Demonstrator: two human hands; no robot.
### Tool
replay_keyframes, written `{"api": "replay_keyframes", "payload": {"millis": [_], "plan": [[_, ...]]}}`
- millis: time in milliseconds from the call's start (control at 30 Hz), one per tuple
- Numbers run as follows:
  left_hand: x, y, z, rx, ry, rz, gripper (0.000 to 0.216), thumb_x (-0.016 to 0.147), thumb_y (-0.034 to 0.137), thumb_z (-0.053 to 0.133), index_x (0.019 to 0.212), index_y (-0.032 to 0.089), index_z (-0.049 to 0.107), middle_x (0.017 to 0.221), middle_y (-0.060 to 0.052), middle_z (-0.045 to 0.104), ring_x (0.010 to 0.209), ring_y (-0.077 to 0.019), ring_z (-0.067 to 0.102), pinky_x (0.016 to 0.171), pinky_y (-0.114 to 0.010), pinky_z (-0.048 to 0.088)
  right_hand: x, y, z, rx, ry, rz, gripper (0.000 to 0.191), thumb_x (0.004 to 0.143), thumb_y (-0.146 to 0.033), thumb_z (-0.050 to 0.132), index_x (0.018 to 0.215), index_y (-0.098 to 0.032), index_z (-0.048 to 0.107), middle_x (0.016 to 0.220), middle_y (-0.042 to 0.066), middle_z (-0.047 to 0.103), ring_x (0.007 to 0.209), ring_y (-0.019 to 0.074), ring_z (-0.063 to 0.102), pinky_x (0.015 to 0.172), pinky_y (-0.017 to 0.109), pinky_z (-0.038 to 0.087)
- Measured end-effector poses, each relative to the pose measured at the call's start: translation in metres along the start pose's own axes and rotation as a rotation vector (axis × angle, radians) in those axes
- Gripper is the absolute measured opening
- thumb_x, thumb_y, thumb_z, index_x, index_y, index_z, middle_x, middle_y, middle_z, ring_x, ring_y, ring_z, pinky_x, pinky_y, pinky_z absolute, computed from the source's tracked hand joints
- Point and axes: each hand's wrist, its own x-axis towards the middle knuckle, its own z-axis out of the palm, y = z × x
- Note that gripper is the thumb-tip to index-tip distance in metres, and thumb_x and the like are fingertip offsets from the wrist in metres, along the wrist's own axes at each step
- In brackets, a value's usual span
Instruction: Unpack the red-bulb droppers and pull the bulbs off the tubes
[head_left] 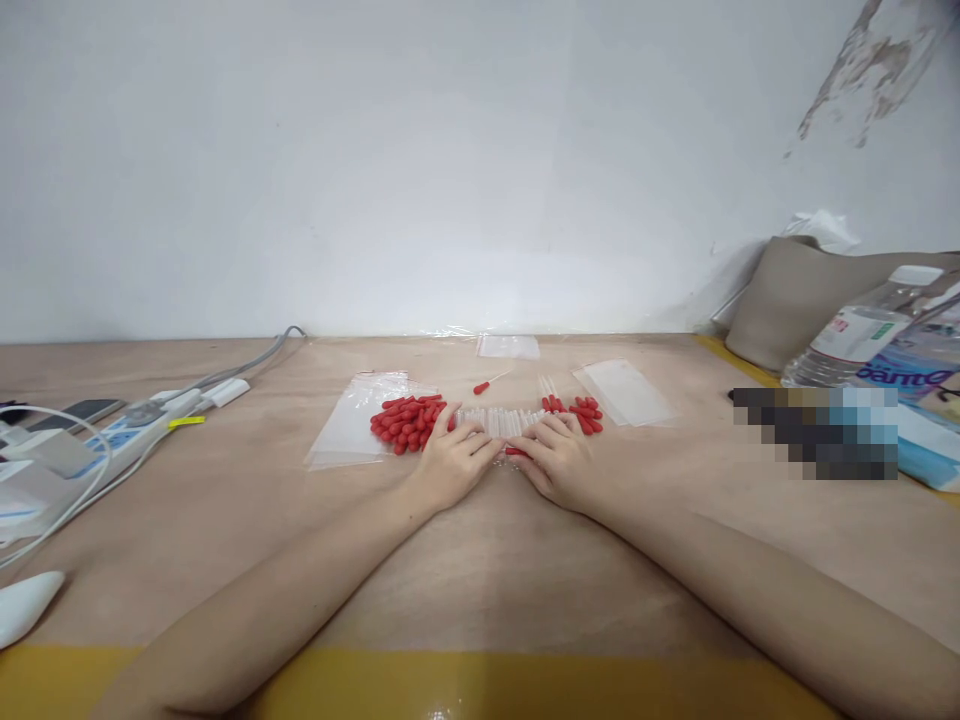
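My right hand (559, 458) is closed, with a red rubber dropper bulb (516, 452) between thumb and fingers. Close beside it, my left hand (457, 462) is closed too, its fingertips almost meeting the right ones; what they pinch is hidden. Just beyond both hands lies a row of clear thin tubes (499, 420). A pile of red bulbs (405, 425) rests at the left hand's outer side. Past the right hand are several droppers (550, 400) with red bulbs on clear stems, and more red bulbs (586, 412). One dropper (482, 387) lies alone farther back.
Clear plastic bags lie left (345, 430), right (626, 392) and at the back (508, 346). On the left are a power strip (135, 430) with cables, a phone (75, 413) and a white mouse (28, 608). A water bottle (855, 335) and grey bin (772, 305) stand right.
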Motion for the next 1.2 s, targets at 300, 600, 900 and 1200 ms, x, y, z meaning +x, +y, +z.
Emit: {"api": "replay_keyframes", "payload": {"millis": [300, 600, 900, 1200], "plan": [[0.000, 0.001, -0.001, 0.042, -0.001, 0.057, 0.022, 0.087, 0.016, 0.041, 0.083, 0.020, 0.062, 0.072, -0.001, 0.065, 0.079, -0.0141, 0.061, 0.106, -0.050, 0.024, 0.002, 0.003, 0.004, 0.038, -0.021, -0.093, 0.016, 0.087, -0.025, 0.048, 0.083, -0.018, 0.062, 0.064, 0.001, 0.061, 0.070, 0.0129, 0.053, 0.072, 0.030, 0.033], [-0.002, 0.005, -0.005, -0.063, -0.003, 0.108, 0.020, 0.086, 0.014, 0.040, 0.086, 0.018, 0.060, 0.076, -0.001, 0.067, 0.079, -0.0126, 0.064, 0.109, -0.048, 0.023, 0.000, 0.004, 0.003, 0.071, 0.013, -0.223, 0.017, 0.088, -0.019, 0.043, 0.087, -0.015, 0.060, 0.068, 0.003, 0.062, 0.065, 0.0117, 0.055, 0.066, 0.027, 0.039], [-0.004, 0.006, -0.009, -0.148, 0.036, 0.076, 0.014, 0.085, 0.015, 0.046, 0.080, 0.017, 0.059, 0.074, 0.000, 0.067, 0.070, -0.0116, 0.064, 0.108, -0.049, 0.023, -0.004, 0.011, -0.001, -0.022, 0.103, -0.376, 0.018, 0.087, -0.016, 0.045, 0.094, -0.015, 0.062, 0.081, 0.006, 0.066, 0.075, 0.0142, 0.058, 0.075, 0.030, 0.043], [-0.001, 0.008, -0.009, -0.081, 0.056, 0.128, 0.015, 0.085, 0.014, 0.046, 0.086, 0.019, 0.060, 0.074, 0.000, 0.067, 0.090, -0.0154, 0.063, 0.108, -0.048, 0.022, 0.001, -0.003, -0.003, 0.018, 0.048, -0.152, 0.015, 0.084, -0.028, 0.052, 0.088, -0.017, 0.062, 0.064, 0.001, 0.062, 0.068, 0.0133, 0.051, 0.067, 0.030, 0.034]]}}
